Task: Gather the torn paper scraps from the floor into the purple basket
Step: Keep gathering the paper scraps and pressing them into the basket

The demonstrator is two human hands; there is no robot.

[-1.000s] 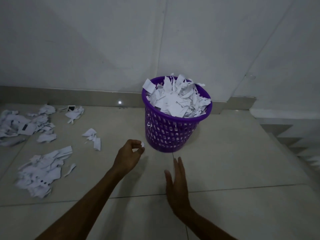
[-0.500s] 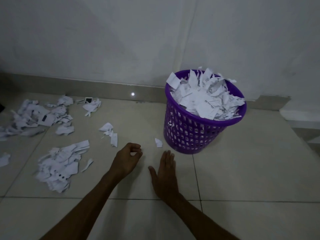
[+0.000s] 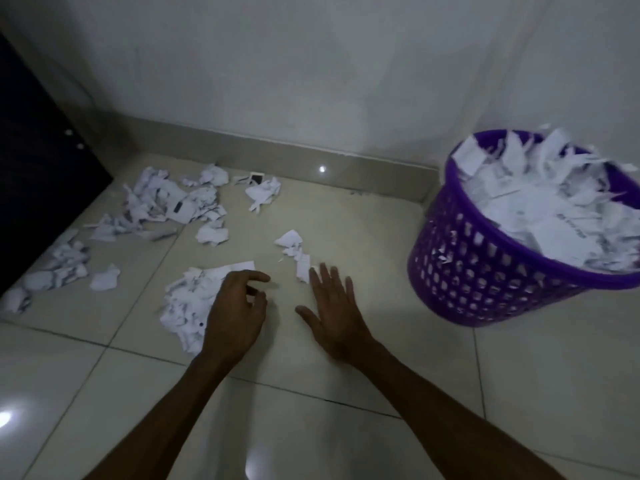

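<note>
Atop basket (image 3: 485, 271) scraps (image 3: 540, 216), unreadable print.

One round purple plastic basket (image 3: 485, 271) with a perforated wall stands by the white wall, heaped with white torn paper scraps too many to count. Left of the basket, loose white paper scraps lie on the beige tiled floor in roughly five clusters: the largest (image 3: 173, 206) far left of the basket, a nearer pile (image 3: 188, 303), and a small strip (image 3: 294, 254) closest to it. Two bare hands show.
</note>
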